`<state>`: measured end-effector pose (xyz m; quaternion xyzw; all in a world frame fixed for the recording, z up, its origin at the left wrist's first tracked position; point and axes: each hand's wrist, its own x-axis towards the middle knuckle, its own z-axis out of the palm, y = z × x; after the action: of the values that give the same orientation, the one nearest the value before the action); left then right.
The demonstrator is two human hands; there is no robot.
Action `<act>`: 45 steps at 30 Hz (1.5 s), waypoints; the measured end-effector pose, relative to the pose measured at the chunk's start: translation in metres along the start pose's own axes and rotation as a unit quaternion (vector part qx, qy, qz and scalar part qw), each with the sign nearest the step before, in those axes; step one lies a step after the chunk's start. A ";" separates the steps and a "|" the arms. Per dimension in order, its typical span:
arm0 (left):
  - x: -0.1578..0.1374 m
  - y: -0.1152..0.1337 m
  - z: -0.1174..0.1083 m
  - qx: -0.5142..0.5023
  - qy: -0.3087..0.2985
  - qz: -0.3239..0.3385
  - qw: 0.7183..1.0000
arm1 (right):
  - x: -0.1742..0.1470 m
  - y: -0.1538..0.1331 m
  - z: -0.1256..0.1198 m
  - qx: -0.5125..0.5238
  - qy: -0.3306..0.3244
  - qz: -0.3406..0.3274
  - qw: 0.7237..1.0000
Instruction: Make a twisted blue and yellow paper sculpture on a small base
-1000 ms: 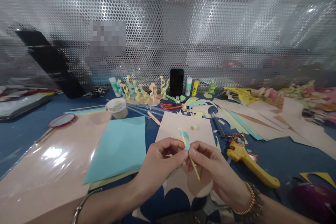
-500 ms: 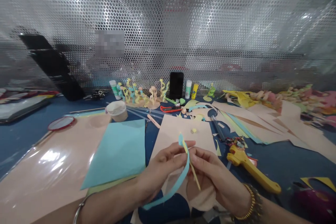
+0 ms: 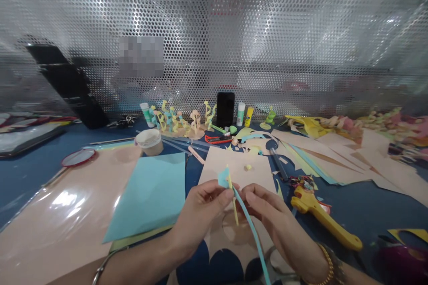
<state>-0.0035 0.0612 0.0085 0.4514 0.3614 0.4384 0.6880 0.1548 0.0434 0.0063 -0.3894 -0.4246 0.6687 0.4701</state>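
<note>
My left hand [image 3: 207, 205] pinches a thin yellow stick [image 3: 235, 211] between thumb and fingers. Around the stick's upper part runs a light-blue paper strip [image 3: 251, 225], its wider end [image 3: 223, 178] poking out above my fingers and its long tail hanging down to the right. My right hand [image 3: 270, 213] is closed beside the stick, thumb and forefinger at the strip; its fingertips are partly hidden. Below both hands lies beige paper [image 3: 214, 242] with rounded cut-outs. A small yellow paper piece [image 3: 248, 167] rests on the beige sheet [image 3: 227, 156] just beyond.
Blue paper [image 3: 150, 191] and a white tub [image 3: 149, 141] lie left. Curly paper models [image 3: 174, 120], a phone [image 3: 225, 109], glue sticks [image 3: 240, 114] and a red cutter [image 3: 218, 139] stand or lie behind. Rightward are a yellow glue gun [image 3: 326, 220] and paper scraps [image 3: 321, 147].
The blue strip's tail has swung from the left of the stick to its right. My right hand has left the stick's lower part and moved to the strip.
</note>
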 end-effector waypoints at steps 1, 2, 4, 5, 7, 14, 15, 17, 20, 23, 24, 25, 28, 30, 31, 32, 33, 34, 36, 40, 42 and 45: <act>0.000 0.000 0.001 0.010 0.006 0.008 1.000 | 0.000 0.000 0.000 -0.006 -0.005 0.001 1.000; 0.000 0.000 0.001 0.019 0.011 0.015 1.000 | 0.000 0.001 0.000 -0.017 -0.011 0.002 1.000; -0.001 0.001 0.003 0.036 0.014 0.023 0.999 | -0.001 0.003 0.000 -0.044 -0.020 -0.005 0.999; -0.001 0.001 0.003 0.041 0.014 0.023 0.999 | -0.002 0.003 0.000 -0.056 -0.017 -0.014 0.998; -0.002 0.000 0.003 0.040 0.013 0.021 0.999 | -0.004 0.002 0.000 -0.077 0.000 -0.036 0.996; -0.003 -0.003 0.001 -0.022 0.040 -0.030 0.999 | -0.005 -0.005 0.003 -0.180 0.047 -0.062 0.981; -0.003 -0.002 0.001 -0.030 0.044 -0.039 0.998 | -0.004 -0.005 0.002 -0.187 0.050 -0.070 0.979; -0.003 0.000 0.002 -0.047 0.044 -0.054 0.996 | -0.004 -0.004 0.001 -0.195 0.055 -0.089 0.975; -0.004 0.003 0.004 -0.068 0.030 -0.068 0.995 | -0.004 -0.003 -0.001 -0.221 0.062 -0.106 0.967; -0.005 0.005 0.006 -0.064 0.028 -0.073 0.995 | -0.004 -0.004 -0.002 -0.244 0.069 -0.107 0.961; -0.005 0.004 0.007 -0.063 0.029 -0.073 0.995 | -0.004 -0.005 -0.002 -0.247 0.072 -0.106 0.961; -0.005 0.004 0.008 -0.066 0.031 -0.073 0.995 | -0.004 -0.005 -0.002 -0.247 0.074 -0.106 0.960; -0.006 0.004 0.009 -0.080 0.029 -0.074 0.994 | -0.005 -0.006 -0.003 -0.250 0.077 -0.105 0.959; -0.006 0.004 0.009 -0.084 0.019 -0.073 0.994 | -0.005 -0.006 -0.003 -0.253 0.076 -0.104 0.959; -0.006 0.004 0.009 -0.082 0.012 -0.073 0.994 | -0.005 -0.006 -0.003 -0.253 0.074 -0.101 0.959; -0.006 0.004 0.009 -0.078 0.007 -0.074 0.994 | -0.005 -0.006 -0.003 -0.253 0.075 -0.100 0.959; -0.006 0.004 0.009 -0.073 0.003 -0.073 0.995 | -0.005 -0.006 -0.003 -0.253 0.077 -0.100 0.959; -0.006 0.004 0.009 -0.067 0.001 -0.070 0.995 | -0.005 -0.006 -0.003 -0.254 0.081 -0.100 0.959; -0.005 0.005 0.008 -0.056 0.001 -0.065 0.996 | -0.004 -0.008 -0.002 -0.258 0.090 -0.107 0.956; -0.006 0.007 0.009 -0.050 0.009 -0.075 0.996 | -0.003 -0.010 -0.002 -0.261 0.090 -0.117 0.954; -0.006 0.007 0.009 -0.053 0.011 -0.085 0.995 | -0.003 -0.010 -0.002 -0.260 0.087 -0.111 0.955; -0.006 0.007 0.009 -0.062 0.012 -0.093 0.994 | -0.004 -0.010 -0.002 -0.259 0.092 -0.113 0.955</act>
<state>0.0005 0.0540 0.0185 0.3675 0.3819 0.3996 0.7480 0.1603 0.0422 0.0153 -0.5069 -0.5798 0.4394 0.4623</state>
